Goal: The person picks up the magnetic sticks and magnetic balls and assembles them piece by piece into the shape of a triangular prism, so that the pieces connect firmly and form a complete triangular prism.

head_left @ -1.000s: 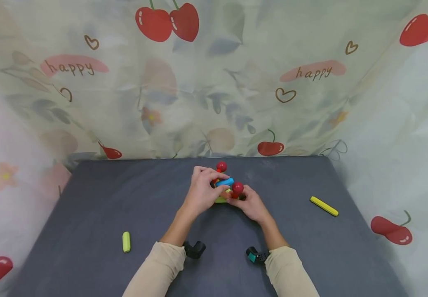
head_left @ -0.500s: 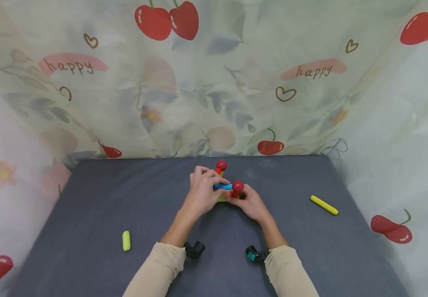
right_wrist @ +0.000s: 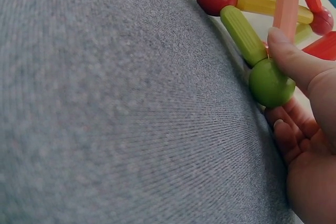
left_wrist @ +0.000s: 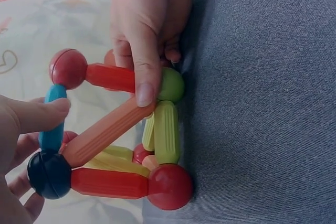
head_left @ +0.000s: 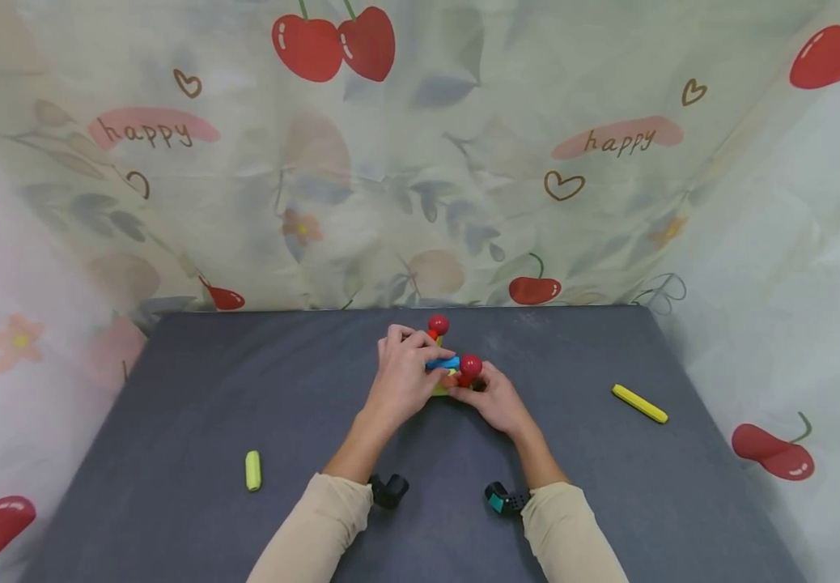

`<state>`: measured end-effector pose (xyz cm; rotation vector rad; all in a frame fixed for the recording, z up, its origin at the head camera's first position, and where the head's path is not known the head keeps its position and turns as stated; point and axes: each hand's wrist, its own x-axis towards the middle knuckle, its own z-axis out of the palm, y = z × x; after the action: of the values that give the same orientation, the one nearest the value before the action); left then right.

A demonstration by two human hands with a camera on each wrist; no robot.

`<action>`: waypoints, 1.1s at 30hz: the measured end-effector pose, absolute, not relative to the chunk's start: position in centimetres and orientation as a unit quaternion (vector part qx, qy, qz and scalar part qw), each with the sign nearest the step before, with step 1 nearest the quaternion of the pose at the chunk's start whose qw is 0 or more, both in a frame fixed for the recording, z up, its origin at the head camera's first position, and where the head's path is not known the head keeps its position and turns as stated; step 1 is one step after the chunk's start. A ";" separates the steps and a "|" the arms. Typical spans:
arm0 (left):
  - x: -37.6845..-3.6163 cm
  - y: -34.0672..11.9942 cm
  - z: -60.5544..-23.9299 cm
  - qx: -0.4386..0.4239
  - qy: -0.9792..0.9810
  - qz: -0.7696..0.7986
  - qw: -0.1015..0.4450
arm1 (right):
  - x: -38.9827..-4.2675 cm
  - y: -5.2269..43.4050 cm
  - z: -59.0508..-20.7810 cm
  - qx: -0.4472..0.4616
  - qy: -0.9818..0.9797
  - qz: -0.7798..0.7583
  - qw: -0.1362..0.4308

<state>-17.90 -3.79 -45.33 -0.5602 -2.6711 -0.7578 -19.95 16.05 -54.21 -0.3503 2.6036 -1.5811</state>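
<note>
Near the far edge of the grey surface (head_left: pixel 172 421), the left hand (head_left: pixel 405 376) pinches the blue rod (left_wrist: pixel 52 119) of a rod-and-ball toy frame (left_wrist: pixel 118 135); the right hand (head_left: pixel 496 401) grips its green ball (right_wrist: pixel 270 82). A short green rod (head_left: pixel 252 470) and a yellow rod (head_left: pixel 639 403) lie well apart.

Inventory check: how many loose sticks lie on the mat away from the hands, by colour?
Green stick: 1
Yellow stick: 1
Total: 2
</note>
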 end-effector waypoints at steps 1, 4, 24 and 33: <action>-17.9 -3.8 -45.3 -0.199 -0.933 -0.258 0.153 | -19.9 16.1 -54.2 -0.113 0.848 -0.516 0.039; -17.8 -3.7 -45.3 -0.203 -0.934 -0.251 0.151 | -19.9 16.1 -54.1 -0.111 0.848 -0.516 0.041; -13.1 -6.1 -47.7 0.017 -0.904 -0.419 -0.085 | -18.1 14.6 -52.3 -0.104 0.902 -0.418 0.028; -14.6 -7.0 -48.9 -0.008 -0.912 -0.401 -0.088 | -15.8 14.4 -51.0 -0.242 0.909 -0.335 0.063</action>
<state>-14.62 -7.04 -48.90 -0.0277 -3.0364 -1.3348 -15.82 14.39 -50.96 -0.7321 2.7459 -1.0111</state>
